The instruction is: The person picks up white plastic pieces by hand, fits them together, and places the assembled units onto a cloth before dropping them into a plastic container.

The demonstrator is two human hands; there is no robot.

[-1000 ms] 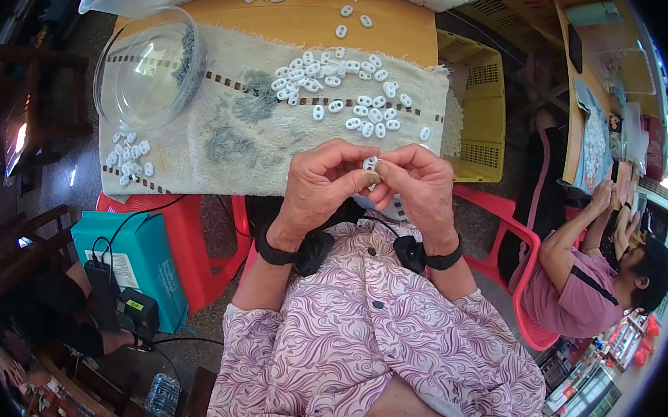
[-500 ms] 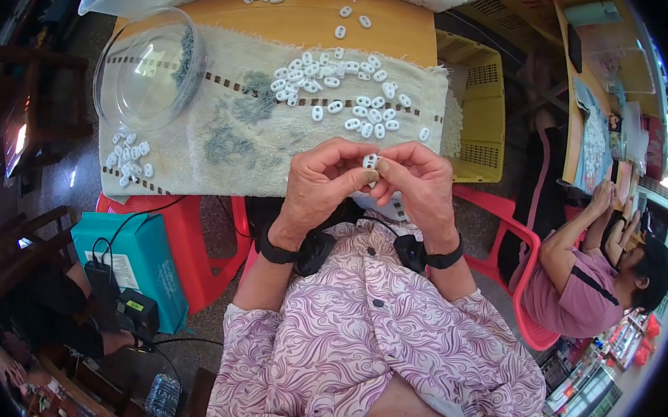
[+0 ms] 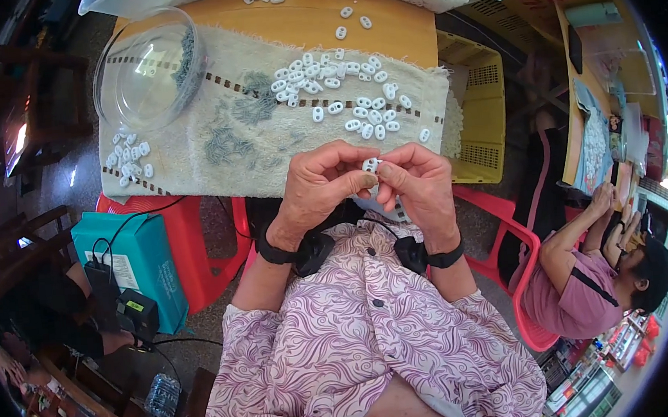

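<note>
Just past the near edge of the towel, a small white oval plastic piece (image 3: 370, 164) with two dark holes is pinched between the thumb and forefinger of my left hand (image 3: 313, 188). My right hand (image 3: 421, 184) has thumb and forefinger pressed together at the piece's right side; whatever is between those fingertips is too small to make out. Ahead, a pile of matching white pieces (image 3: 375, 117) lies on the beige towel (image 3: 181, 162). Small grey pins (image 3: 223, 145) are scattered left of the pile, with a denser heap (image 3: 255, 97) behind.
A clear round bowl (image 3: 149, 70) holding grey bits stands at the far left of the towel. Nearer is a smaller cluster of white pieces (image 3: 128, 158). A yellow crate (image 3: 483, 110) stands right of the table. A person in pink (image 3: 576, 287) sits at the right.
The white piece has turned slightly between my fingertips, and my right fingertips have shifted a little. Everything on the towel looks the same.
</note>
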